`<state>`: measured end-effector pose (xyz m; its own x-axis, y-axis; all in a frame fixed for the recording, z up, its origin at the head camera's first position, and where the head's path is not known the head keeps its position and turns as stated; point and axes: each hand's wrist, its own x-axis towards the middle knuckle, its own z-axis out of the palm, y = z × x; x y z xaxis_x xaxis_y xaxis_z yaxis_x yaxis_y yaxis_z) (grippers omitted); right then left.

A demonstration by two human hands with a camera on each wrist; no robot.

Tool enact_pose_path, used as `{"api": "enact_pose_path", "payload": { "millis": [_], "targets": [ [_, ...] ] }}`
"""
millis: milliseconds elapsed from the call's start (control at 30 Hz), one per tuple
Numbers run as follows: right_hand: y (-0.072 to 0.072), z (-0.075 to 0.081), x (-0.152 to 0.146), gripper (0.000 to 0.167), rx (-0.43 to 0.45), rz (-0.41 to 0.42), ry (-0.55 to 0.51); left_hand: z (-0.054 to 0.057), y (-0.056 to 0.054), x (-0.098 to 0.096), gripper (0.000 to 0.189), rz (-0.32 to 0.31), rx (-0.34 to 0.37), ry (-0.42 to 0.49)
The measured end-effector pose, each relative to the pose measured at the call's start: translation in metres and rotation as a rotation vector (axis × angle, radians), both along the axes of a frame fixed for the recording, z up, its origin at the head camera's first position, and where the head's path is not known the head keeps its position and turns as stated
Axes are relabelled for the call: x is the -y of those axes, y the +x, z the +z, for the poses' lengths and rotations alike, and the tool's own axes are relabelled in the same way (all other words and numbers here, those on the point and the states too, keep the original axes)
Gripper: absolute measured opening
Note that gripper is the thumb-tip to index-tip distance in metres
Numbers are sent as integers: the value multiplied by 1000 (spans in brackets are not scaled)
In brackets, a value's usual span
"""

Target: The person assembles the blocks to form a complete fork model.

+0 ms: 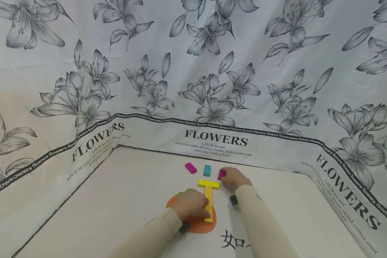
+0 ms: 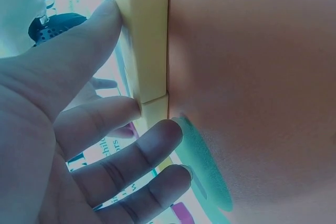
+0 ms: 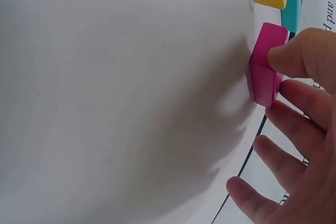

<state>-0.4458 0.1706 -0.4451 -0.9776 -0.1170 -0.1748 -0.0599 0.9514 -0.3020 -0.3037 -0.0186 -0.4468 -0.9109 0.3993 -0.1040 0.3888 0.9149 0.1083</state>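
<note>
In the head view, a yellow bar block lies across the far end of an orange-yellow stem, forming a T. In the left wrist view the stem appears as two blocks end to end. My left hand touches the stem's left side with thumb and index fingertips; the other fingers extend over the cloth. Right of the T's top, my right hand pinches a magenta block between thumb and fingers, at the white surface. A teal block and another magenta block lie beyond the bar.
The white cloth bears a printed orange shape with a green part under the left hand, and black characters nearer me. Flower-printed fabric rises behind and at both sides.
</note>
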Motion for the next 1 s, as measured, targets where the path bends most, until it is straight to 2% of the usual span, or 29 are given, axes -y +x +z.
{"api": "enact_pose_path", "payload": {
  "millis": [367, 733, 1000],
  "targets": [
    [6, 2, 1, 56, 9, 17, -9, 6, 3, -1, 33, 20, 34, 36],
    [11, 3, 5, 48, 4, 43, -21, 3, -1, 0, 32, 28, 47, 68],
    [14, 3, 6, 47, 18, 43, -46, 5, 1, 0, 31, 44, 75, 91]
  ]
}}
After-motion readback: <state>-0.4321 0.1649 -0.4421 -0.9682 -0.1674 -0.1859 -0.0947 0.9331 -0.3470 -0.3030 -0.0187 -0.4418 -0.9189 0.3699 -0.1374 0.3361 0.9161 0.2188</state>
